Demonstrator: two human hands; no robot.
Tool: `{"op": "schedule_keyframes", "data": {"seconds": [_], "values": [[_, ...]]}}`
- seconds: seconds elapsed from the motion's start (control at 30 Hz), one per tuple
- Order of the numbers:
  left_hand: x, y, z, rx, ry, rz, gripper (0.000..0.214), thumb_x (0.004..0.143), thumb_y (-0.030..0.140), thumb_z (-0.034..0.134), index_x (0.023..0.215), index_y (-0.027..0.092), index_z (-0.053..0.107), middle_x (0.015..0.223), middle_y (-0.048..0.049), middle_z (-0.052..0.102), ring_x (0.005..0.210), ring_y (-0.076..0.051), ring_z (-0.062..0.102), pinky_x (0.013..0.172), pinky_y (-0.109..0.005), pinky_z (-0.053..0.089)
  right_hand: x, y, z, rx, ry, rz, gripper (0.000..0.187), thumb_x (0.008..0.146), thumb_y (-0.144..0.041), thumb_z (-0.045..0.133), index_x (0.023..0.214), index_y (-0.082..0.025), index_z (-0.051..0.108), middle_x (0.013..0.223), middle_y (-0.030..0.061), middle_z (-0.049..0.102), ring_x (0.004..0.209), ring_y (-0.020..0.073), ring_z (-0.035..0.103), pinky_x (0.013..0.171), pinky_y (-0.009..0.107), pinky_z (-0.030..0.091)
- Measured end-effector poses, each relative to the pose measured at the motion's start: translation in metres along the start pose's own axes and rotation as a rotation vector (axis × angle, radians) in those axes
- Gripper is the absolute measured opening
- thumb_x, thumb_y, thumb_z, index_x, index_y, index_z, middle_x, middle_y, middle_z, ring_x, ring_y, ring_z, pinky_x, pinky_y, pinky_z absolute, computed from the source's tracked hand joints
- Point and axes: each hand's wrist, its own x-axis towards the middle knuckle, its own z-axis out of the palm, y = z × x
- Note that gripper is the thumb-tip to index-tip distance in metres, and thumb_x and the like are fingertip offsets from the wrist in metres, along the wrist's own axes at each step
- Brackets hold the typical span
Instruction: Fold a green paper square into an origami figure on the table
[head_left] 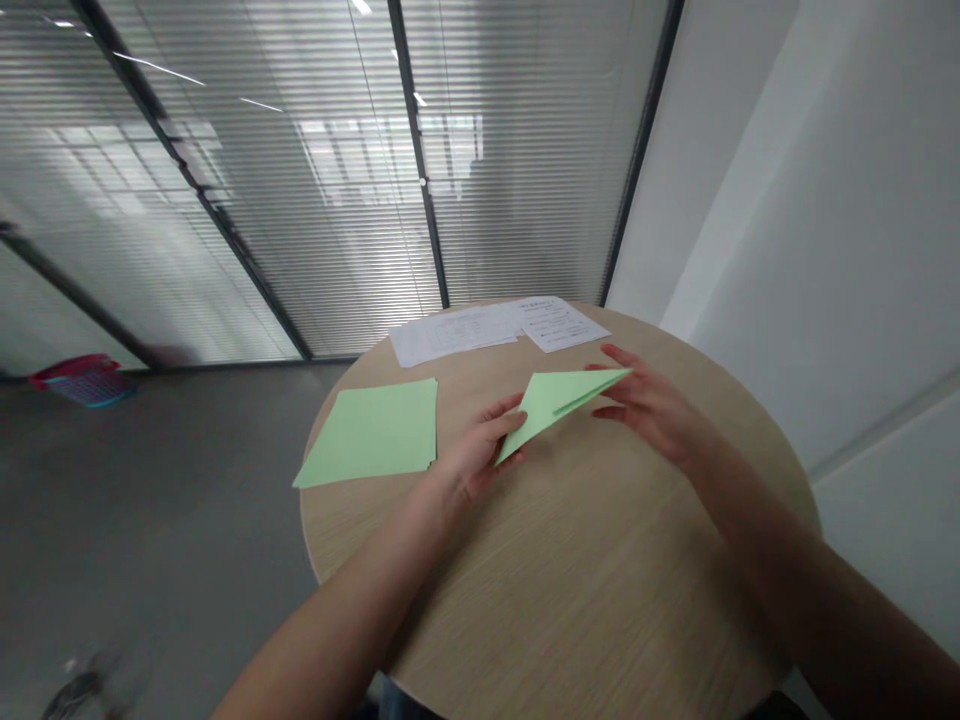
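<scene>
A folded sheet of green paper is held above the round table, its layers tapering to a point on the right. My left hand grips its left end, thumb on top and fingers underneath. At the pointed end is my right hand, its fingers spread apart; whether a fingertip touches the paper I cannot tell. To the left of my left hand lies a stack of flat green paper, reaching slightly over the table's left edge.
White printed sheets lie along the far side of the wooden table. Beyond stands a glass partition with blinds; a white wall is on the right. A red and blue basket sits on the floor at left.
</scene>
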Motion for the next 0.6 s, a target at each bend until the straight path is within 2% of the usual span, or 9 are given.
{"op": "schedule_keyframes", "data": {"seconds": [0.07,0.13,0.17,0.23,0.33,0.4,0.47,0.53,0.6], "values": [[-0.001,0.0,0.001,-0.071,0.017,-0.081,0.046,0.088,0.015,0.074,0.133,0.019,0.066,0.09,-0.002,0.07,0.057,-0.008,0.06,0.049,-0.019,0.052,-0.003,0.013,0.016,-0.019,-0.18,-0.054,0.085,0.077,-0.037,0.086,0.152,-0.046,0.046,0.146,0.0044,0.062,0.132,0.0286,0.06,0.096,0.046,0.061],[0.0,-0.003,0.001,-0.092,-0.009,-0.148,0.045,0.09,0.013,0.071,0.134,0.017,0.064,0.083,0.0,0.067,0.054,-0.007,0.06,0.049,-0.018,0.053,-0.007,0.026,0.035,-0.064,-0.213,-0.096,0.089,0.077,-0.038,0.087,0.154,-0.047,0.044,0.158,0.0032,0.051,0.139,0.0281,0.054,0.109,0.05,0.053],[0.0,-0.004,0.0,-0.091,-0.042,-0.176,0.043,0.091,0.013,0.069,0.134,0.017,0.064,0.079,0.001,0.066,0.052,-0.007,0.059,0.047,-0.017,0.052,-0.009,0.031,0.042,-0.083,-0.202,-0.091,0.087,0.078,-0.037,0.088,0.153,-0.047,0.046,0.16,0.0025,0.049,0.141,0.0276,0.052,0.113,0.051,0.05],[0.0,-0.007,-0.001,-0.07,-0.134,-0.217,0.038,0.093,0.014,0.068,0.131,0.016,0.065,0.076,0.0021,0.064,0.049,-0.006,0.058,0.045,-0.016,0.05,-0.01,0.039,0.052,-0.081,-0.132,-0.095,0.071,0.077,-0.038,0.089,0.141,-0.042,0.06,0.153,0.0021,0.056,0.141,0.0277,0.052,0.113,0.048,0.048],[0.0,-0.008,-0.003,0.045,-0.246,-0.237,0.03,0.093,0.023,0.069,0.122,0.017,0.068,0.08,-0.0007,0.068,0.053,-0.007,0.06,0.047,-0.016,0.049,-0.007,0.045,0.051,-0.073,-0.091,-0.075,0.04,0.078,-0.048,0.086,0.112,-0.03,0.075,0.121,0.0053,0.074,0.116,0.0277,0.066,0.102,0.046,0.053],[-0.002,-0.007,-0.004,0.203,-0.255,-0.18,0.026,0.092,0.029,0.071,0.115,0.018,0.071,0.089,-0.0044,0.071,0.062,-0.01,0.065,0.05,-0.018,0.051,-0.005,0.045,0.048,-0.019,-0.113,-0.016,0.034,0.081,-0.053,0.083,0.099,-0.024,0.075,0.098,0.005,0.076,0.093,0.0233,0.069,0.087,0.04,0.056],[-0.005,-0.005,-0.005,0.34,-0.192,-0.024,0.023,0.091,0.034,0.072,0.107,0.018,0.074,0.093,-0.0055,0.072,0.071,-0.012,0.066,0.054,-0.019,0.051,-0.006,0.044,0.047,0.063,-0.137,0.063,0.033,0.081,-0.052,0.082,0.094,-0.023,0.072,0.087,0.0032,0.072,0.077,0.0186,0.064,0.07,0.032,0.053],[-0.009,-0.001,-0.005,0.377,-0.111,0.164,0.025,0.09,0.04,0.072,0.102,0.019,0.074,0.094,-0.0048,0.07,0.076,-0.013,0.065,0.059,-0.02,0.052,-0.009,0.042,0.05,0.117,-0.157,0.131,0.031,0.08,-0.048,0.081,0.095,-0.022,0.07,0.084,0.0024,0.07,0.069,0.0161,0.06,0.058,0.028,0.048],[-0.013,0.004,-0.005,0.353,-0.089,0.286,0.03,0.088,0.046,0.073,0.102,0.019,0.072,0.095,-0.0044,0.068,0.079,-0.014,0.065,0.06,-0.022,0.054,-0.013,0.04,0.057,0.134,-0.182,0.183,0.029,0.081,-0.043,0.077,0.099,-0.022,0.069,0.087,0.0035,0.07,0.065,0.0152,0.058,0.052,0.026,0.043]]}}
